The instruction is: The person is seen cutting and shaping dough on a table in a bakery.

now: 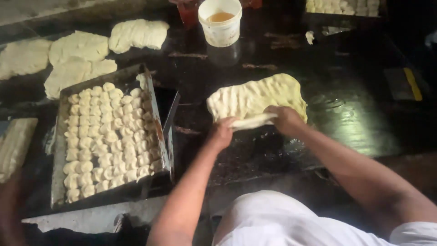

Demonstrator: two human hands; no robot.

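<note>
On the dark, oily worktop [355, 114], head cam, I count one flattened dough sheet [259, 95] in hand, approx centre of frame. Four more flattened sheets [82, 45] lie at far left, laid side by side w/ edges touching or overlapping. One metal tray [61, 150] sits left of centre, packed w/ rows of small dough balls [107, 136], too many to count for sure. A 2nd tray of dough pieces [341, 5] shows at top right, mostly cut off. One white tub [221, 27] holding amber liquid stands at top centre; a red container [189, 11] just beside it, partly hidden.

Hands: I see both arms reaching fwd from the bottom edge. Left hand [222, 132] is curled closed on the sheet's near edge; right hand [284, 119] pinches the same edge, fingers over the top. Between them the near edge is folded up into a thick roll, rest of the sheet flat on the worktop.

Labels: a yellow strip [413, 84] on a dark flat piece at right edge.
</note>
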